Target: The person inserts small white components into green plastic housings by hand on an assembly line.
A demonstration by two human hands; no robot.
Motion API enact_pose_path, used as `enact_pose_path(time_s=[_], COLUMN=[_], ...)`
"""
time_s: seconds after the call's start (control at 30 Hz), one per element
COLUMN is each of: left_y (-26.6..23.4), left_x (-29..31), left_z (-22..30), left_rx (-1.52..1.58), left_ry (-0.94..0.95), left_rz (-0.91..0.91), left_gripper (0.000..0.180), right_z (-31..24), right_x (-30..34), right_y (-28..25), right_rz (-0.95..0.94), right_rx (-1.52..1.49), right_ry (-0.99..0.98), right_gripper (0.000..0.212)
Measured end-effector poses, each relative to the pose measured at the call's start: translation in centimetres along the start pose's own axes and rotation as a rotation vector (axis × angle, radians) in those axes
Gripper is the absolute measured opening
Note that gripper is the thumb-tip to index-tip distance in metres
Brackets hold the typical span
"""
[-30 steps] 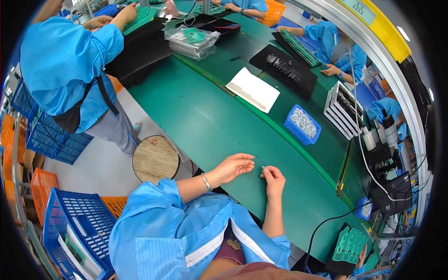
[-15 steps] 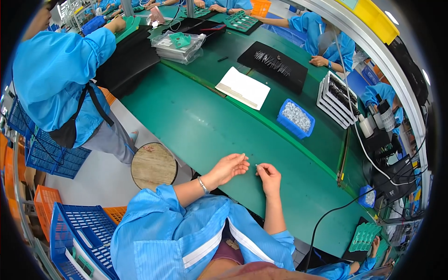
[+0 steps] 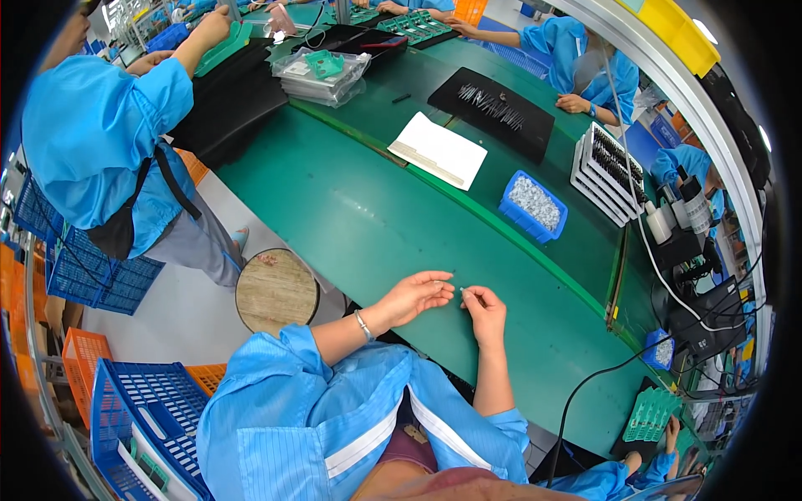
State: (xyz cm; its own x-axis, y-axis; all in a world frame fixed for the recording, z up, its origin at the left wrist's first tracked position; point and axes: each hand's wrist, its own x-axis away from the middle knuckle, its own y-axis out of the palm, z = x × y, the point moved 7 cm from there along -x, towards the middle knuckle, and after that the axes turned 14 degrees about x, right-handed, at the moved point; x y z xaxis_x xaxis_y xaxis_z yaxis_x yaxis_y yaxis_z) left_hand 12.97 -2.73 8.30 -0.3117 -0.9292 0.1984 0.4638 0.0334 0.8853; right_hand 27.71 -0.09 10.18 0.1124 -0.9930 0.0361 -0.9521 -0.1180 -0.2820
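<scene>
Both my hands rest over the green work table (image 3: pixel 359 217) close to its near edge. My right hand (image 3: pixel 484 306) pinches a tiny pale part (image 3: pixel 462 290) between thumb and forefinger. My left hand (image 3: pixel 416 294) hovers just to its left, fingers loosely spread and curled, fingertips almost meeting the part. A thin bracelet sits on my left wrist. I cannot tell what the small part is.
A blue bin of small white parts (image 3: pixel 533 203) sits beyond my hands, a white sheet (image 3: pixel 438 150) and a black mat with metal pieces (image 3: pixel 491 102) farther back. A round wooden stool (image 3: pixel 276 291) stands at my left. A person in blue (image 3: pixel 100 142) works at left; blue crates (image 3: pixel 134 417) lie below.
My hands stay together with the small part between them; the view has shifted slightly and the left fingers have opened a little.
</scene>
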Motion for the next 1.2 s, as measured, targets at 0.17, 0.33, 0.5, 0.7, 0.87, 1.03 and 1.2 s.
enact_pose_path(time_s=[0.17,0.33,0.5,0.7,0.87,1.03,1.2], left_y=[0.0,0.0,0.1,-0.4,-0.4,-0.7,-0.9], left_x=[-0.1,0.1,-0.4,-0.9,-0.8,0.2,1.1], left_z=[0.3,0.2,0.3,0.3,0.2,1.1,2.0], left_rx=[0.057,0.054,0.036,0.033,-0.005,0.011,0.049], left_ry=[-0.018,-0.024,-0.012,0.009,-0.001,0.005,0.067], left_rz=[0.001,-0.005,0.001,0.004,0.02,0.046,0.043], left_gripper=[0.027,0.027,0.028,0.024,0.022,0.026,0.028], right_z=[-0.2,0.0,0.1,0.3,0.4,-0.3,-0.8], right_x=[-0.1,0.0,-0.4,-0.9,-0.9,-0.6,0.8], right_y=[-0.1,-0.1,-0.2,-0.3,-0.2,1.0,1.1], right_rz=[0.008,0.005,0.004,0.004,-0.008,-0.023,0.0], right_rx=[0.001,-0.018,-0.011,-0.015,-0.016,-0.032,0.016], right_ry=[0.0,-0.001,0.01,0.006,-0.001,-0.017,-0.016], right_gripper=[0.006,0.006,0.007,0.007,0.007,0.007,0.006])
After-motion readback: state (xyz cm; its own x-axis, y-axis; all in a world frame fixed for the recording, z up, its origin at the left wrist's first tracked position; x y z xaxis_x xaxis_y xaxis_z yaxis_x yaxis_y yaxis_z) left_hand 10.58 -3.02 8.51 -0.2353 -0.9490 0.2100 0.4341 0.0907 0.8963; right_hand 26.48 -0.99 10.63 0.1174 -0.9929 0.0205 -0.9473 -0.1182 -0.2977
